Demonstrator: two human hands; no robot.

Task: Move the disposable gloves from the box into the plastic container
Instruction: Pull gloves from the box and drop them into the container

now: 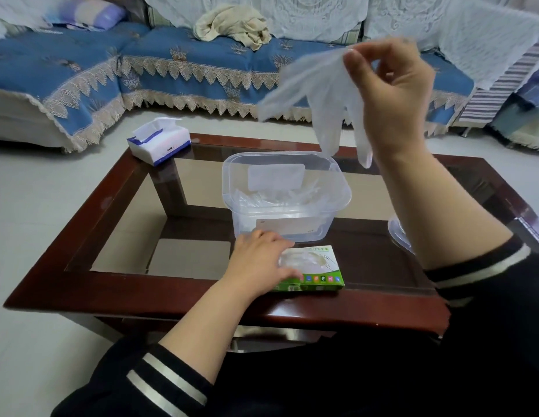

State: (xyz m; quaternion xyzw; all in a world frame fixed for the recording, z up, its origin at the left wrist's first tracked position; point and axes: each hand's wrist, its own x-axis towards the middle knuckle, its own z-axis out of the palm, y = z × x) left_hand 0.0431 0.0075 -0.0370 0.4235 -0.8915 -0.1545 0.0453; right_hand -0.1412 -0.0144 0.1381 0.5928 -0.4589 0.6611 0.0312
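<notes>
mid-transfer: right hand (391, 94) pinched glove (316, 97) high above open plastic container (286, 191); left hand (262, 260) lay flat on box (319, 270), near desk (184, 293) edge. next: lower, release inside.

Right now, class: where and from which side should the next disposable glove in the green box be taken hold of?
Pinch the crumpled film showing in the top opening of the green glove box, coming straight down from above. The box lies flat with its opening facing up, and the left hand rests on its left end, so approach from the free right side, as the right hand did for the raised glove.
</notes>
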